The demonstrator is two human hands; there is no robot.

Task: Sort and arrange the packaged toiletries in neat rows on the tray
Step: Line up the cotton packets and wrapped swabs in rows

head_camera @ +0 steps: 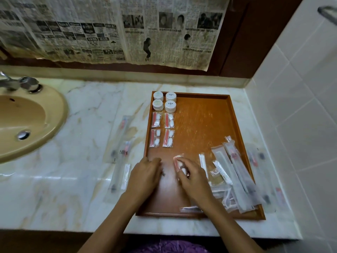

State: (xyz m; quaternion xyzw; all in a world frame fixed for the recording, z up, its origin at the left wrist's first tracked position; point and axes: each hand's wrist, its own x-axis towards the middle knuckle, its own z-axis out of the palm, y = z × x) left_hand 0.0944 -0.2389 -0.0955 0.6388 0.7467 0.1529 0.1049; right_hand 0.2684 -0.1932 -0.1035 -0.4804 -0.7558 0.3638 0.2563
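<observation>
— What carries everything here?
— A marble surface [76, 161], with a tan sink [27, 121] well to the left of the wooden tray [235, 114] and old newspaper [113, 30] on the wall beyond it.
— And what lies in the tray?
— At its near right corner, a loose heap of long clear toothbrush packets [237, 172] and cotton-bud sachets [221, 171]. At its far left corner, four white round jars [165, 102] stand two by two; just nearer than them, four red-and-white sachets [162, 131] lie in the same two columns.
— Anything outside the tray?
— More long clear packets [120, 154] on the surface just left of it, and others [262, 172] just right of it.
— The hands?
— Both are over the tray's near left part. The right hand [193, 179] pinches another red-and-white sachet [177, 162], its grip clamped on it. The left hand [144, 174] lies palm down with fingers straight near the tray's left rim; what lies under it cannot be told.
</observation>
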